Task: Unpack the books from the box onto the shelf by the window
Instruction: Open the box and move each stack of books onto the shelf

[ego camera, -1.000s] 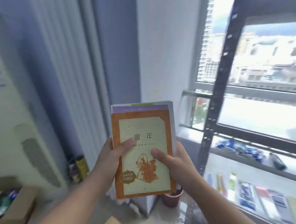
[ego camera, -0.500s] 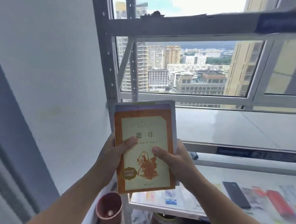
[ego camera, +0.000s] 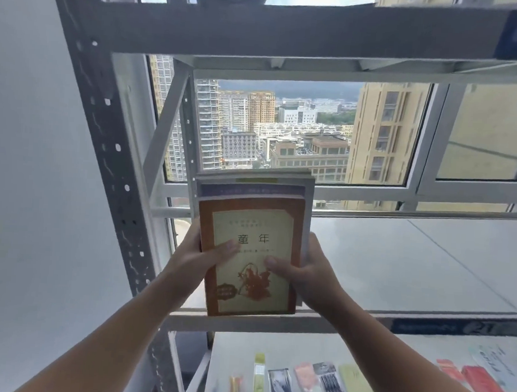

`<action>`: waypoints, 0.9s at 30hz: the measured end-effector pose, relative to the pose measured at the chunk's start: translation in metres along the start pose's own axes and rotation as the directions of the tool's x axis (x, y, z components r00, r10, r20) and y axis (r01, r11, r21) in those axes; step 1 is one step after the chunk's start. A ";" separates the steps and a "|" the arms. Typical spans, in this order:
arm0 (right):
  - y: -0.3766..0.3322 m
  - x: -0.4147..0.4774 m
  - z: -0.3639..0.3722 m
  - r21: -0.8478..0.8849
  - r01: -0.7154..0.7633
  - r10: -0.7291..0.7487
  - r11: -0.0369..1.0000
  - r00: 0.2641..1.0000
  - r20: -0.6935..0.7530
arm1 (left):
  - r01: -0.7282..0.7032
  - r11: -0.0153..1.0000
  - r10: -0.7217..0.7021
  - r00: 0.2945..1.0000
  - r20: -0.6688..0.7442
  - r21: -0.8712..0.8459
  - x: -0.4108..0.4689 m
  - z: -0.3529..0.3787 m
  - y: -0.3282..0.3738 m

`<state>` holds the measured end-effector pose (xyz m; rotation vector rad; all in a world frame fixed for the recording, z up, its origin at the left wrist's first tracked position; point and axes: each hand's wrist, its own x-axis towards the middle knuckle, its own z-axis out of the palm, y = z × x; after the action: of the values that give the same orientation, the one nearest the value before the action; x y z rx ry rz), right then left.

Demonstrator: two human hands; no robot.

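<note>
1. The window [ego camera: 286, 121] fills the background behind everything, looking out on tall city blocks under a cloudy sky.
2. The shelf [ego camera: 413, 260], a grey metal rack with perforated uprights, stands right against the window. Its middle board is pale. A dark top beam crosses above it, and a lower board sits beneath.
3. A stack of books [ego camera: 253, 192] is held at the left end of the middle board, over its front edge and near the front-left upright. The stack tilts away from the camera. Whether its lower edge rests on the front rail cannot be told.
4. The orange-covered book [ego camera: 249, 222] lies on top of the stack, its cream panel and red drawing facing the camera. Purple and grey covers show past its far edge.
5. The left hand [ego camera: 196, 258] grips the stack's left side, thumb laid across the cover.
6. The right hand [ego camera: 310, 271] grips the right side the same way, thumb on the cover and fingers hidden beneath.
7. Flat coloured strips [ego camera: 324, 384] lie in a row along the lower board.
</note>
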<state>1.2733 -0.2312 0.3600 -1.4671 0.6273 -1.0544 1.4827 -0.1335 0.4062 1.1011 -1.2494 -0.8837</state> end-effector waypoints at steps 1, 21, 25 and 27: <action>0.003 0.010 0.001 0.010 -0.007 0.007 1.000 1.000 -0.003 | -0.001 1.000 0.001 1.000 0.019 0.005 0.012 -0.006 -0.003; 0.080 0.063 -0.007 -0.170 -0.137 0.135 0.976 0.991 -0.021 | 0.087 0.996 -0.087 0.994 -0.059 -0.002 0.060 -0.026 -0.094; 0.057 0.082 -0.002 -0.220 -0.202 0.196 0.954 0.979 -0.051 | 0.336 0.940 -0.341 0.929 -0.144 -0.063 0.083 -0.021 -0.076; 0.047 0.096 0.002 -0.252 -0.327 0.318 0.911 0.945 -0.076 | 0.476 0.877 -0.481 0.862 -0.159 -0.066 0.095 -0.024 -0.069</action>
<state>1.3265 -0.3216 0.3394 -1.5070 1.0278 -0.7579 1.5238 -0.2390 0.3664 1.4694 -0.8263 -1.1435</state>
